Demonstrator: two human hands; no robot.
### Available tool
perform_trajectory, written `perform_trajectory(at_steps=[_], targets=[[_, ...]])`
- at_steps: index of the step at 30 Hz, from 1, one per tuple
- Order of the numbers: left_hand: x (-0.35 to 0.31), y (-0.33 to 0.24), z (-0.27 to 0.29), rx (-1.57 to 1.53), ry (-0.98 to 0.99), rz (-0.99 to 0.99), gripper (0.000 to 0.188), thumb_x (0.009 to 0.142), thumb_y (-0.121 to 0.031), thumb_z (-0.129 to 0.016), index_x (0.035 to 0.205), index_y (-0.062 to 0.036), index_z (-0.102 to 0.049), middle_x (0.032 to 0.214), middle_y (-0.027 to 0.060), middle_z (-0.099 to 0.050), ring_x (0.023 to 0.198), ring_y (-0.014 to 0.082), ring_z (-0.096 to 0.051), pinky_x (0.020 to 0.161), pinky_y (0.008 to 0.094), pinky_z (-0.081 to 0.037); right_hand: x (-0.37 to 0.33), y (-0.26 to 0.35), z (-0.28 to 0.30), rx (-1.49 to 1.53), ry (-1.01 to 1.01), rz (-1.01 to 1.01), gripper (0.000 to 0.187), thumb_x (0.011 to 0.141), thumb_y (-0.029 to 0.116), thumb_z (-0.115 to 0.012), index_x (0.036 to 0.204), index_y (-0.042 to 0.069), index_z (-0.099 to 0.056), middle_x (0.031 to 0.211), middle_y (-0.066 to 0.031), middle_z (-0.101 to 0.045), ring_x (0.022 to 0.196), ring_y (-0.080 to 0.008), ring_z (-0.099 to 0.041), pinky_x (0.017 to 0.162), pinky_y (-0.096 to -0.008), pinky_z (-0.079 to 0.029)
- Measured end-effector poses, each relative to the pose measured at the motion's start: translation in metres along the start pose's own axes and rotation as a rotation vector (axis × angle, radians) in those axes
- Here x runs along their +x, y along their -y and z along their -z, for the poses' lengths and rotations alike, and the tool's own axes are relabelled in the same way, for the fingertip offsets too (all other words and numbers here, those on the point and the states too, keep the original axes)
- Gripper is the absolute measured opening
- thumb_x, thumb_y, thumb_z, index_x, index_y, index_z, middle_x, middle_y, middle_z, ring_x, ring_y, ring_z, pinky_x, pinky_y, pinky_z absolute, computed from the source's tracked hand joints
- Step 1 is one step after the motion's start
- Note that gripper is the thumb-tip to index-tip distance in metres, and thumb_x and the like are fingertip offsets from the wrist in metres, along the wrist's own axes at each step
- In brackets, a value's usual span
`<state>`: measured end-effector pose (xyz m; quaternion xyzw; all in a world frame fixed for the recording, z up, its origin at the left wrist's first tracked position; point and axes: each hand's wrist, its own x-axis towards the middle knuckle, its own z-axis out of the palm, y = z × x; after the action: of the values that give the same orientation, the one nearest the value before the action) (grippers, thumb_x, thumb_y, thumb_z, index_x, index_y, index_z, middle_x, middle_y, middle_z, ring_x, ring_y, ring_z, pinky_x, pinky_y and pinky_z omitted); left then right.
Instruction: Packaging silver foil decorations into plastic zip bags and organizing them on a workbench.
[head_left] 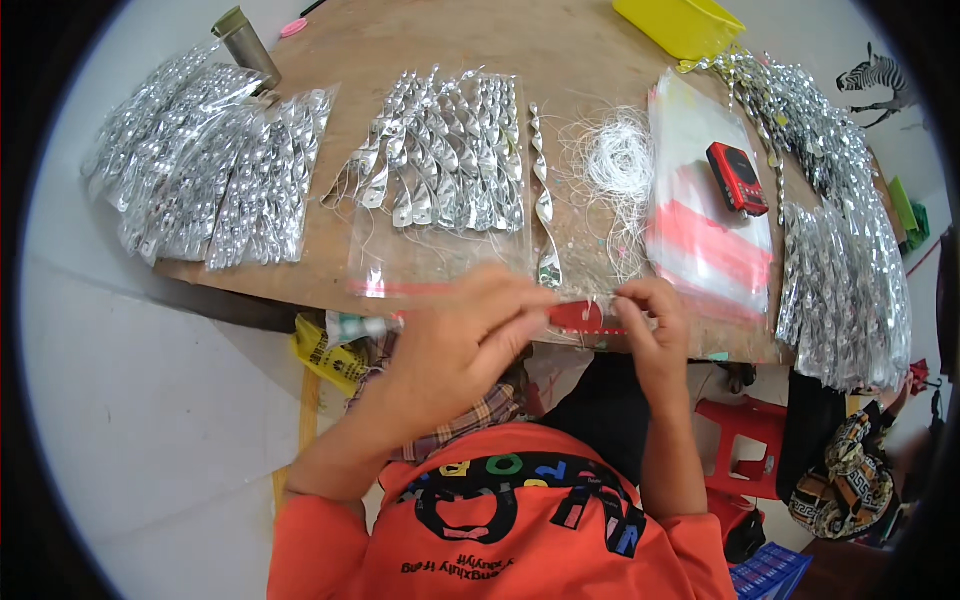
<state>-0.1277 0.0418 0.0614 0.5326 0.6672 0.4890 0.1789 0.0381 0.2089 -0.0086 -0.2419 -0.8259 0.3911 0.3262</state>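
One left hand (470, 325) and one right hand (655, 318) face each other at the near edge of a brown table (480, 40), close to the body, probably for a steadier hold on something fine; a pale strand (597, 303) shows between them; the blurred left thumb and forefinger lie close together, while the right ones curve toward each other, though I cannot tell whether either pair pinches the strand. A single silver spiral (541, 200) lies lengthwise just beyond, its near end by the hands, seemingly for easy reach; a tangle of white string (620, 165) sits to its right, loose, perhaps so that strands pull free; on its left, a row of silver spirals (450, 150) lies side by side on a clear bag, apparently to keep them in order; farther right, a red device (735, 178) rests on stacked clear sleeves (690, 130), possibly weighing them down.
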Motion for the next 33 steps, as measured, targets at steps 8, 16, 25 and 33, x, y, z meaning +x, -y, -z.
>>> perform_trajectory(at_steps=[8,16,25,33], targets=[[0.091,0.038,0.029,0.759,-0.078,-0.632,0.007,0.078,-0.006,-0.058,0.081,-0.0081,-0.064,0.093,0.0037,-0.063,0.099,0.0250,-0.057,0.086,0.0377,-0.043,-0.008,-0.012,-0.017,-0.058,0.081,-0.016,0.009,0.082,0.006,-0.062,0.089,0.001,-0.063,0.076,-0.0051,-0.054,0.065,-0.0134,-0.051,0.059,-0.0253,-0.041],[0.079,0.100,0.016,0.979,-0.173,-0.487,0.023,0.070,-0.006,-0.058,0.089,-0.0143,-0.068,0.105,0.0055,-0.061,0.106,0.0264,-0.054,0.093,0.0440,-0.039,-0.003,-0.010,-0.020,-0.060,0.077,-0.021,0.010,0.082,0.007,-0.062,0.089,0.000,-0.063,0.075,-0.0054,-0.055,0.065,-0.0133,-0.052,0.060,-0.0251,-0.041],[0.067,0.078,-0.049,0.795,0.233,-0.627,0.016,0.072,-0.014,-0.055,0.086,-0.0083,-0.061,0.109,0.0046,-0.058,0.113,0.0231,-0.050,0.097,0.0402,-0.038,-0.038,0.001,0.005,-0.057,0.080,-0.099,0.012,0.086,0.009,-0.059,0.092,0.000,-0.063,0.078,-0.0040,-0.060,0.071,-0.0102,-0.055,0.063,-0.0235,-0.043],[0.072,0.091,-0.047,0.671,0.303,-0.537,0.012,0.070,-0.010,-0.055,0.081,-0.0065,-0.058,0.097,0.0061,-0.057,0.096,0.0243,-0.056,0.077,0.0345,-0.048,-0.088,-0.004,0.003,0.081,0.211,-0.316,0.013,0.084,0.008,-0.061,0.095,0.002,-0.064,0.075,-0.0037,-0.061,0.067,-0.0119,-0.055,0.061,-0.0250,-0.042]])
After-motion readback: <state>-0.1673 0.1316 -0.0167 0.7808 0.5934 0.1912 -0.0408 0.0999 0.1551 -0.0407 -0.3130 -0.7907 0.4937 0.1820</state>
